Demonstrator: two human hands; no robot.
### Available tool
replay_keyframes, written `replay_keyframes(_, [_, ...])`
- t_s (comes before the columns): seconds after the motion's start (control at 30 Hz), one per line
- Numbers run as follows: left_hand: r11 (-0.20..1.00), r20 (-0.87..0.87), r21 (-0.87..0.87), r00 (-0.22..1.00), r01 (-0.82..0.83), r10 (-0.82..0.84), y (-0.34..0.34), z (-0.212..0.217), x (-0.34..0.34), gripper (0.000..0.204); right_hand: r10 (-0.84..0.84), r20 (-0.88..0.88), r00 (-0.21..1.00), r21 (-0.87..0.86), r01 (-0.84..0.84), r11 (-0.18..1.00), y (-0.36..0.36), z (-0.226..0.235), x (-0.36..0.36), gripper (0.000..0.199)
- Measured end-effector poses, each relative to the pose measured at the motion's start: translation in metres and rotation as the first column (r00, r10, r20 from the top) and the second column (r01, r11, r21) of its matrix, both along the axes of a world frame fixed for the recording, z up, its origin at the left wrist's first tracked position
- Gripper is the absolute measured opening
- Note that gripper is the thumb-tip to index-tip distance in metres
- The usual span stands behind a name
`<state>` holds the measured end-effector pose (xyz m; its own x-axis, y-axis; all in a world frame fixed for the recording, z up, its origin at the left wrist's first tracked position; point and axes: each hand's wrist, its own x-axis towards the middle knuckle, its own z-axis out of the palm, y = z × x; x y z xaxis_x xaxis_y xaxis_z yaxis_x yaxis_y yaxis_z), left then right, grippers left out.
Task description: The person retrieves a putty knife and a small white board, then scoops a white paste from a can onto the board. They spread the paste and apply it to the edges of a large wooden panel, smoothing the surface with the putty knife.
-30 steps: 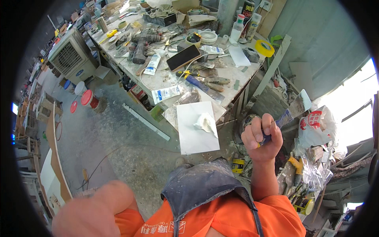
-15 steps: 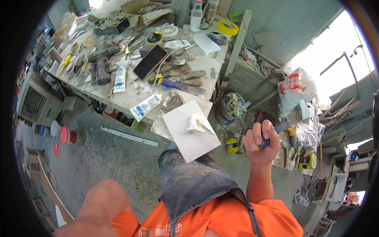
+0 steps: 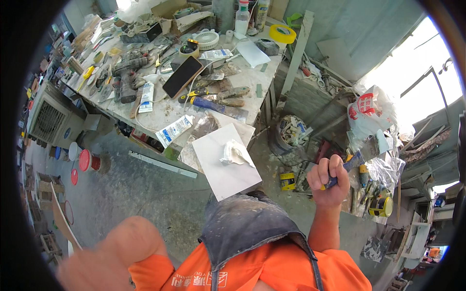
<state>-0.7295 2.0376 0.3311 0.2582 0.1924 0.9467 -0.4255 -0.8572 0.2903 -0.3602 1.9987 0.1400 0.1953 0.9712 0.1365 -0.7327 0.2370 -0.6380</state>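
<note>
While the left hand (image 3: 87, 271) is showing too blurred to judge, the right hand (image 3: 330, 180) is gripping a scraper (image 3: 358, 159)

The right forearm (image 3: 324, 228) is standing nearly upright, fingers (image 3: 322, 172) curling. Right of the white tile (image 3: 221, 175), the scraper is slanting, its long axis pointing up-right toward the blade (image 3: 373, 149). The blue handle (image 3: 353, 162) is carrying that stained, pale-ended blade.

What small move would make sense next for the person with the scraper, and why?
Probably to bring the scraper across to the soft-looking white lump. The right hand already grips the scraper's handle, but the blade stands off to the right, clear of the pale panel, where the lump sits heaped.
</note>
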Motion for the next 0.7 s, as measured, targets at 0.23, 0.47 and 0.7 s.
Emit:
replay_keyframes(0.23, [0.515, -0.840, 0.118, 0.192, -0.849, 0.508, 0.138, -0.162, 0.010, 0.045, -0.003, 0.190, 0.982, -0.133, 0.029, 0.991, -0.014, -0.008, 0.022, 0.025])
replay_keyframes(0.47, [0.516, -0.864, 0.438, -0.187, -0.736, 0.467, 0.186, -0.256, 0.001, 0.048, -0.098, 0.210, 0.973, -0.239, 0.148, 0.960, -0.039, -0.020, 0.037, 0.024])
replay_keyframes(0.7, [0.567, -0.930, 0.198, 0.030, -0.800, 0.367, 0.155, -0.184, 0.012, 0.040, -0.192, 0.223, 0.956, -0.290, 0.253, 0.923, -0.058, -0.037, 0.050, 0.024])
